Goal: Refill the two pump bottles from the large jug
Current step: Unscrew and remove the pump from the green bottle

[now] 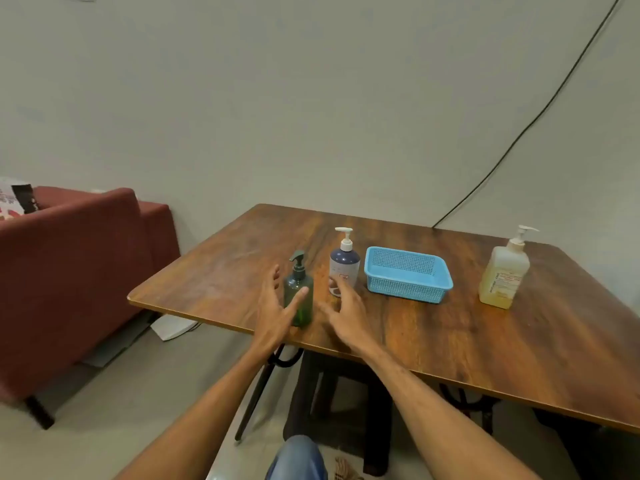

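Note:
A small green pump bottle (302, 306) with a dark pump stands near the table's left front edge. My left hand (277, 308) is open around its left side, thumb lying across the bottle's front. Just behind and to the right stands a blue-and-white pump bottle (344, 265) with a white pump. My right hand (346, 308) hovers open in front of that bottle, fingers spread, holding nothing. The large yellowish jug (504, 277), with a white pump, stands at the far right of the table.
A light-blue perforated plastic basket (408, 289) sits between the blue bottle and the jug. The wooden table (485, 341) stands against a wall, with a black cable (519, 133) hanging behind it. A red sofa (79, 271) is at the left.

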Motion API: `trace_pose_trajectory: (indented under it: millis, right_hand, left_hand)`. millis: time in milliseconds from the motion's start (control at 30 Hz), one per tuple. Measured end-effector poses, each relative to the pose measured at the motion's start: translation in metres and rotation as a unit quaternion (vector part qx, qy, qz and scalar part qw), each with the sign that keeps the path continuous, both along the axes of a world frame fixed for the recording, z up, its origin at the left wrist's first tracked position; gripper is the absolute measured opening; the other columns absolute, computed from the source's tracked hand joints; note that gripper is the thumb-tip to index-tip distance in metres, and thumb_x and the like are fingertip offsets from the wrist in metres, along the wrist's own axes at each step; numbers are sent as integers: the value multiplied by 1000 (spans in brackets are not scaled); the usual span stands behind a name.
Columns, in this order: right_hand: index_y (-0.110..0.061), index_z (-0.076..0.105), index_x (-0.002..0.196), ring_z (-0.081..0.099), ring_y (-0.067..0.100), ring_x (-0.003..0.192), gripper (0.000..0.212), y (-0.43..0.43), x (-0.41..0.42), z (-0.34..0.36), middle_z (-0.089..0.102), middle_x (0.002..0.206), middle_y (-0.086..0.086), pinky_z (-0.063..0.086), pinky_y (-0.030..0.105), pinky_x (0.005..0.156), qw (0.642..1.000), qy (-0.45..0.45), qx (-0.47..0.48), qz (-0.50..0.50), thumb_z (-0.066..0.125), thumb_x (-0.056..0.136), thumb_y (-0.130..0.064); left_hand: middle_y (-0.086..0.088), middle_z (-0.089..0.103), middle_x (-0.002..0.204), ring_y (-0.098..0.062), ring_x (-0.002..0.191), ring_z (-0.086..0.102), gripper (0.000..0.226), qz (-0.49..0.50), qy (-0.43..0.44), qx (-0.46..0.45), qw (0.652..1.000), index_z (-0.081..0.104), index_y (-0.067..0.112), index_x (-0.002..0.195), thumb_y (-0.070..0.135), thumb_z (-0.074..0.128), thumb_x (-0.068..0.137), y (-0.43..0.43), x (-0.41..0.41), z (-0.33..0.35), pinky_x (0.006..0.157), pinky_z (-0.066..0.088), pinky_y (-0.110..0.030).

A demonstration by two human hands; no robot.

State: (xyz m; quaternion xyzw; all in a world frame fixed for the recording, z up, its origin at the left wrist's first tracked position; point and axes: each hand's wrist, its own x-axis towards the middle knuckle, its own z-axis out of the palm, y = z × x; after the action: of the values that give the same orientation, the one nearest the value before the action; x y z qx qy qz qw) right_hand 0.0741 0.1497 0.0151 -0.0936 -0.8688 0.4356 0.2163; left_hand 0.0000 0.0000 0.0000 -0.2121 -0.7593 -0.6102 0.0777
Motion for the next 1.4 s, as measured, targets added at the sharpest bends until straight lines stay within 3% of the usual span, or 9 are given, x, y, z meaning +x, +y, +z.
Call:
trace_pose_trajectory:
  millis: [200,333,500,733,867,1000,1200,1300,1400]
  right_hand:
    - [-35,36,148,47,15,134,74,-7,-24,-10,49,147,-5,43,48,111,995,-58,-56,57,75,85,-32]
    - [-34,40,146,55,14,127,66,-3,-26,-5,54,141,-4,50,43,105,993,-31,-92,65,70,90,-16]
    - [-35,47,140,60,7,119,62,31,-6,8,59,133,-6,57,35,94,993,15,-109,42,66,90,-4]
    - [-41,43,141,57,14,123,65,86,40,8,53,140,-7,58,47,92,987,22,-158,-4,66,91,-7]
    - [-35,43,143,59,10,121,71,106,53,3,58,136,-9,56,34,97,990,15,-138,-21,75,85,-10]
    - [-28,45,141,57,6,120,69,118,59,-5,57,133,-10,52,16,87,992,9,-118,-33,76,84,-6]
    - [-28,45,144,60,-11,99,70,124,63,-10,56,125,-19,51,9,79,991,6,-129,-32,77,84,-11]
    - [-31,44,143,61,-9,101,72,123,62,-11,55,123,-21,51,10,80,991,6,-130,-30,79,82,-14]
    - [-35,47,138,61,-8,105,71,122,60,-14,58,123,-20,53,15,85,992,10,-124,-33,82,80,-16]
  left_hand:
    - [21,49,135,12,116,50,71,-73,8,-11,997,39,36,143,60,64,80,8,-12,1,103,47,-33]
    - [13,56,134,1,118,56,65,-72,21,11,997,46,30,139,54,65,82,20,-14,4,100,50,-36]
    - [13,59,129,1,115,59,55,-105,46,25,993,48,27,138,34,70,88,53,1,23,93,53,-21]
    - [5,57,134,-9,119,58,61,-196,-6,17,980,44,29,140,42,70,86,114,34,31,94,53,-25]
    - [6,61,129,-7,115,60,52,-209,-5,15,978,49,28,132,38,71,86,139,44,24,98,53,-36]
    - [13,61,125,1,111,61,49,-219,-8,0,976,50,31,130,37,71,87,147,49,19,96,54,-29]
    - [13,58,127,-1,114,58,64,-240,-35,-8,970,47,28,137,51,68,81,152,48,23,93,49,-19]
    - [10,54,135,-5,123,54,55,-256,-72,43,963,44,23,142,36,61,92,155,44,31,92,51,-18]
    - [1,59,135,-11,124,57,42,-291,-62,58,953,52,13,138,19,56,97,159,38,39,96,53,-29]
